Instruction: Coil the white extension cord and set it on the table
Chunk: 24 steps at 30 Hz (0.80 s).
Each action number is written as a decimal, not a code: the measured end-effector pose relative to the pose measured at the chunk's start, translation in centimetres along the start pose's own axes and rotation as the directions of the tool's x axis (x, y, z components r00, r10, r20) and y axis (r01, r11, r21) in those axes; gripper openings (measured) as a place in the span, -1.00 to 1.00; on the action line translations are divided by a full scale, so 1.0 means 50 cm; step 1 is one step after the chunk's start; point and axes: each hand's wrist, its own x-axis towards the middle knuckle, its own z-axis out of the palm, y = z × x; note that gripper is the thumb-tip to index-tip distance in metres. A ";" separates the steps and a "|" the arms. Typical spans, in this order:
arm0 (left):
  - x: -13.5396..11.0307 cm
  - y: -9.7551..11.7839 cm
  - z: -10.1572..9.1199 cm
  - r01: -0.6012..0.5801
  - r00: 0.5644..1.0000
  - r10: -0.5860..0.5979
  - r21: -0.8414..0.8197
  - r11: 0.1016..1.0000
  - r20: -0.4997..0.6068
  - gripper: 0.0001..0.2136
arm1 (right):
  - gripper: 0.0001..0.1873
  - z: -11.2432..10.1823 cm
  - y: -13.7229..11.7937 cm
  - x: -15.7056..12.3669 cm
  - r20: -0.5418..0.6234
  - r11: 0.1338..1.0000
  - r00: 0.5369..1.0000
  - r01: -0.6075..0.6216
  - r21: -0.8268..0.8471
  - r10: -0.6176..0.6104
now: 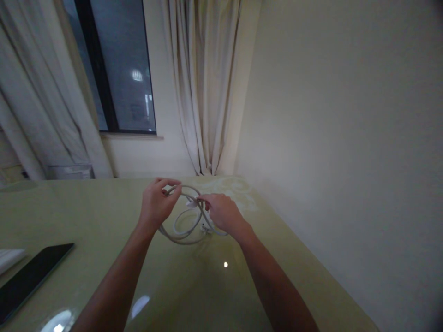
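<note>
A whitish cable (183,242) lies in loose loops near the far side of the glossy table (114,216). My left hand (157,203) pinches the upper left of the loops between thumb and fingers. On the other side, my right hand (224,212) is closed on the cable where strands cross. Between the hands, a white piece (191,203), perhaps a plug, shows behind the strands. Another white end with dark slots (206,227), like a socket or plug, sits under the right hand, partly covered by cable.
A dark flat device (32,279), like a phone or tablet, rests at the left, beside a white object (10,259) cut off by the frame. A bare wall (332,161) runs along the table's right edge. Curtains (207,92) and a window (121,64) are behind.
</note>
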 end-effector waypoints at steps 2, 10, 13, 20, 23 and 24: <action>0.005 -0.002 -0.007 0.070 0.998 -0.069 -0.072 0.995 0.010 -0.73 | -0.52 -0.011 0.008 0.002 -0.063 0.996 0.998 0.025 0.085 -0.019; 0.004 0.008 -0.018 0.187 0.947 -0.142 -0.134 0.973 0.289 -0.62 | -0.56 0.003 0.018 0.015 -0.218 0.972 0.976 0.053 0.227 -0.002; 0.005 0.003 -0.017 0.219 0.938 -0.166 -0.148 0.965 0.305 -0.62 | -0.57 0.010 0.016 0.017 -0.239 0.946 0.969 0.129 0.296 -0.057; 0.019 -0.020 -0.016 0.105 0.990 -0.102 -0.023 0.994 0.095 -0.68 | -0.54 0.007 0.009 0.008 -0.266 0.902 0.942 0.286 0.325 -0.203; 0.021 -0.028 -0.014 0.089 0.978 -0.080 -0.041 0.995 0.192 -0.68 | -0.54 0.001 0.012 0.005 -0.272 0.889 0.932 0.324 0.324 -0.240; 0.021 -0.031 -0.013 0.079 0.973 -0.067 -0.048 0.996 0.223 -0.67 | -0.54 -0.001 0.013 0.004 -0.295 0.882 0.925 0.333 0.334 -0.238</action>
